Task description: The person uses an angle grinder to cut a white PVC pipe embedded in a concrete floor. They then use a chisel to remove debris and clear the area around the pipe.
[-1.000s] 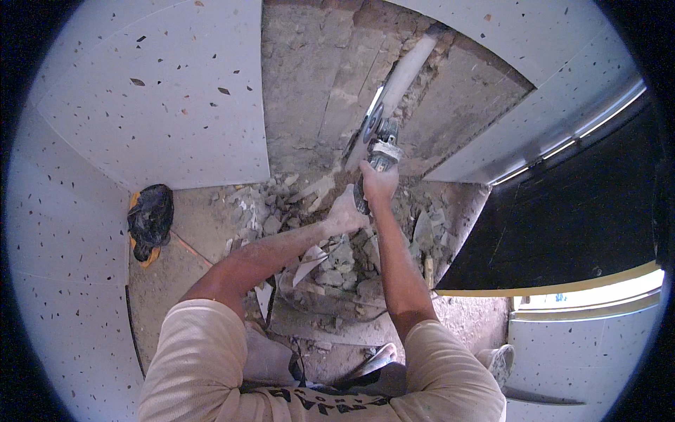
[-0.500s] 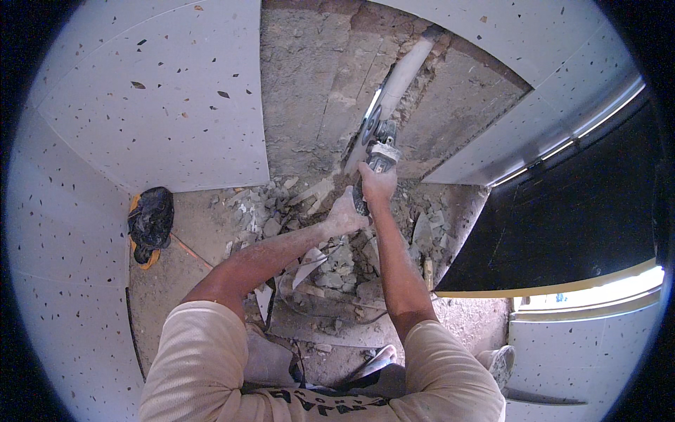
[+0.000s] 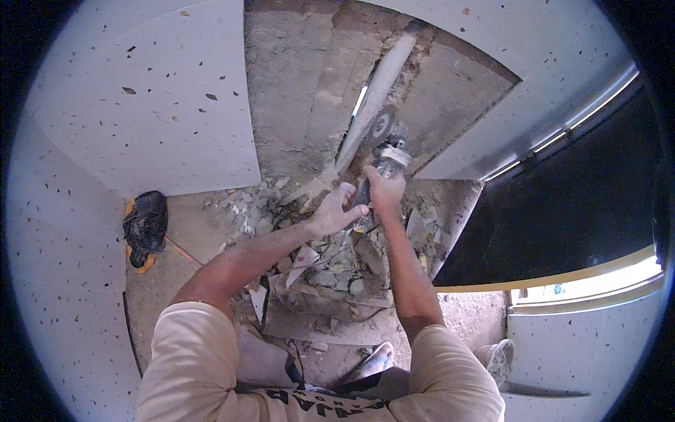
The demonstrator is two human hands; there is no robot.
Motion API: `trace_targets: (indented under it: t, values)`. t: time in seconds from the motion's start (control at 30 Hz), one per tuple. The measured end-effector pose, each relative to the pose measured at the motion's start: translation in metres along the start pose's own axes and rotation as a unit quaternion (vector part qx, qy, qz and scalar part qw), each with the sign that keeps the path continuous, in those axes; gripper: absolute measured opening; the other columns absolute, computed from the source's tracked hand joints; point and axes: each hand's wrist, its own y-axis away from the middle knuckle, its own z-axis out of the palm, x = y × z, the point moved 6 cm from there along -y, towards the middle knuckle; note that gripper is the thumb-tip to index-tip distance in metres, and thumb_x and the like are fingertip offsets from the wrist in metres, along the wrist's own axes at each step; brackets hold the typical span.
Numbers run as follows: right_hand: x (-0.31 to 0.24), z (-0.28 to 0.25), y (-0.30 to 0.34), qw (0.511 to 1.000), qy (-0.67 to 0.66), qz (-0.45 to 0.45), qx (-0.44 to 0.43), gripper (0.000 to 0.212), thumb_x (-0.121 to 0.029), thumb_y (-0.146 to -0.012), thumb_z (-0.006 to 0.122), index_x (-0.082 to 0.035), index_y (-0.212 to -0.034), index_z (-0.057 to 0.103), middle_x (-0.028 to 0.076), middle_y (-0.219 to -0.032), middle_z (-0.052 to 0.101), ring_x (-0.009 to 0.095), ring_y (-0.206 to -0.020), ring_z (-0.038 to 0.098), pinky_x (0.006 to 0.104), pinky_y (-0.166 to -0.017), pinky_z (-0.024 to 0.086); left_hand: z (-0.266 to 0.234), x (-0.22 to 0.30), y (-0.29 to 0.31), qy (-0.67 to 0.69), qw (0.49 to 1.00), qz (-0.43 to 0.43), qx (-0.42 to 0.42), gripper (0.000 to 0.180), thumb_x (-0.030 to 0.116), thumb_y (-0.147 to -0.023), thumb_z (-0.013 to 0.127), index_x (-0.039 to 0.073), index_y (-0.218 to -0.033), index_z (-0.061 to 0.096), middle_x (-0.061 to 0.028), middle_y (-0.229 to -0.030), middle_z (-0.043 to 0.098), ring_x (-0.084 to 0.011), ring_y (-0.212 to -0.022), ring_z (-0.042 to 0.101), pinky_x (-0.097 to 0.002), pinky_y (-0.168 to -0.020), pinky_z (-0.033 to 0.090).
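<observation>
An angle grinder (image 3: 391, 156), dusty and dark with a pale collar, is held in front of the broken-open wall. My right hand (image 3: 386, 191) is wrapped round its body. Beside the tool's rear end, my left hand (image 3: 335, 212) is open, thumb and fingers apart; the thumb tip is close to the handle, and whether it touches I cannot tell. The grinder's disc (image 3: 382, 124) stands just right of a pale pipe (image 3: 383, 79) that runs up the wall in a chased groove. The disc's contact with the wall is unclear.
Broken rubble (image 3: 337, 271) is heaped below the pipe. Speckled white panels (image 3: 176, 105) flank the bare wall (image 3: 295, 91). A black bag (image 3: 147, 224) lies at the left, a large black panel (image 3: 555, 204) leans at the right, and a bucket (image 3: 498, 357) stands lower right.
The grinder and my right hand have shifted right, the disc moving from the pipe's left side to its right. My left hand has loosened from the grinder's rear handle.
</observation>
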Motion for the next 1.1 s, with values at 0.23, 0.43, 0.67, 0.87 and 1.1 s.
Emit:
trace_targets:
  t: [0.23, 0.43, 0.67, 0.87, 1.1]
  values:
    - [-0.031, -0.099, -0.032, 1.0, -0.004, 0.013, 0.002, 0.034, -0.021, -0.074, 0.079, 0.0, -0.095, 0.063, 0.004, -0.083, 0.066, 0.016, -0.069, 0.061, 0.0323, -0.068, 0.05, -0.024, 0.043, -0.095, -0.062, 0.981, -0.012, 0.182, 0.063, 0.023, -0.085, 0.068, -0.002, -0.135, 0.039, -0.0274, -0.123, 0.049, -0.042, -0.113, 0.054, -0.0493, -0.094, 0.046]
    - [-0.077, -0.157, -0.032, 0.997, 0.047, -0.052, -0.03, 0.027, -0.015, -0.077, 0.075, 0.0, -0.096, 0.062, 0.003, -0.083, 0.065, 0.015, -0.069, 0.06, 0.0307, -0.067, 0.049, -0.02, 0.067, -0.158, -0.134, 0.911, -0.011, 0.389, 0.065, 0.022, -0.084, 0.069, -0.008, -0.132, 0.038, -0.0296, -0.125, 0.044, -0.0479, -0.121, 0.043, -0.0521, -0.107, 0.036]
    - [-0.039, -0.208, -0.011, 1.0, -0.03, 0.001, 0.006, 0.024, -0.013, -0.078, 0.074, -0.002, -0.095, 0.061, 0.001, -0.082, 0.062, 0.011, -0.067, 0.057, 0.0281, -0.063, 0.047, -0.011, 0.056, -0.186, -0.212, 0.855, -0.067, 0.468, 0.055, 0.028, -0.082, 0.067, -0.009, -0.119, 0.049, -0.0258, -0.122, 0.047, -0.0442, -0.119, 0.04, -0.0542, -0.107, 0.028]
    - [-0.013, -0.234, -0.003, 0.999, -0.038, 0.028, 0.023, 0.023, -0.012, -0.079, 0.072, -0.002, -0.095, 0.06, 0.001, -0.08, 0.061, 0.011, -0.065, 0.056, 0.0285, -0.062, 0.046, -0.008, 0.062, -0.188, -0.228, 0.85, -0.094, 0.466, 0.052, 0.021, -0.08, 0.07, -0.006, -0.117, 0.046, -0.0246, -0.119, 0.047, -0.0425, -0.12, 0.041, -0.0534, -0.109, 0.031]
    - [0.002, -0.255, -0.009, 0.993, -0.094, 0.067, 0.025, 0.024, -0.012, -0.08, 0.071, -0.001, -0.098, 0.059, 0.004, -0.077, 0.064, 0.015, -0.063, 0.061, 0.029, -0.062, 0.049, -0.007, 0.07, -0.18, -0.2, 0.804, -0.073, 0.555, 0.045, 0.017, -0.078, 0.069, -0.005, -0.112, 0.047, -0.0207, -0.11, 0.046, -0.0409, -0.108, 0.044, -0.0537, -0.096, 0.036]
